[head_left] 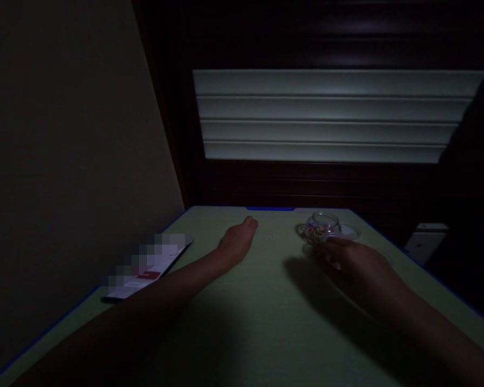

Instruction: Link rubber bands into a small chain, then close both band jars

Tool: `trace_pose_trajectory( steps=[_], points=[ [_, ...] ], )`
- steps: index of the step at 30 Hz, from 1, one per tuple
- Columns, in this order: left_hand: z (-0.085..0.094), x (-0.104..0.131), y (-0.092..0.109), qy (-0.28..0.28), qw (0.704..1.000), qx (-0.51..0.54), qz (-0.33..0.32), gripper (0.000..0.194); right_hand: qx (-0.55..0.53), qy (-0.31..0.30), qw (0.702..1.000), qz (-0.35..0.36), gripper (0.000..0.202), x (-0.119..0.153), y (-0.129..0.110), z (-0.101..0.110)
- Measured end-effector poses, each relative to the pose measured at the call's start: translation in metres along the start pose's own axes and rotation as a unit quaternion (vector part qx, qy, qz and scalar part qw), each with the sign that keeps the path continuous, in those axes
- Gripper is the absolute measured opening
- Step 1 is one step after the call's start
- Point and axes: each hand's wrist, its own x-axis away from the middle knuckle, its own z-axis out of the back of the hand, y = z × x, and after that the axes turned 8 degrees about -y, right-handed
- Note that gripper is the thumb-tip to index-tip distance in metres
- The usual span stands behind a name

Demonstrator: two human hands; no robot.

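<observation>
In the dim head view, my left hand [239, 240] rests on the pale green table [262, 301] with its fingers pressed together. What they hold, if anything, is hidden. Just to the right lie some small, thin pale pieces [271, 235], too faint to name. A clear glass jar [325, 226] stands farther right, partly filled with small multicoloured rings or bands [315, 232]. My right hand [353, 263] is in front of the jar, fingers drawn together and pointing left. Anything in its grip is too dark to make out.
A sheet-like item [153, 266], partly blurred out, lies along the table's left side. Behind the jar is a clear round item [350, 231], perhaps a lid. A white box [425, 242] stands beyond the right edge. A wall and a dark slatted panel enclose the table.
</observation>
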Motion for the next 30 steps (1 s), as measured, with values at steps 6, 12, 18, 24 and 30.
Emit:
trace_pose_trajectory(
  steps=[6,12,18,24,30],
  points=[
    [0.018,0.008,0.026,0.036,0.998,0.046,-0.035,0.025,-0.002,0.002,1.0,-0.008,0.021,-0.003,0.002,0.002],
    [0.022,0.033,0.07,0.017,0.987,0.112,-0.113,0.024,-0.015,0.011,1.0,-0.006,0.02,-0.002,0.002,0.001],
    [0.017,0.042,0.078,-0.007,0.988,0.067,-0.142,0.022,-0.016,0.004,1.0,-0.007,0.019,-0.003,0.001,0.0],
    [0.022,0.042,0.079,0.012,0.989,0.052,-0.14,0.02,-0.024,0.011,1.0,0.011,0.022,-0.003,0.003,-0.004],
    [0.022,0.043,0.08,0.022,0.988,0.038,-0.15,0.019,-0.021,0.006,0.999,0.031,0.023,-0.005,0.003,-0.008]
  ],
)
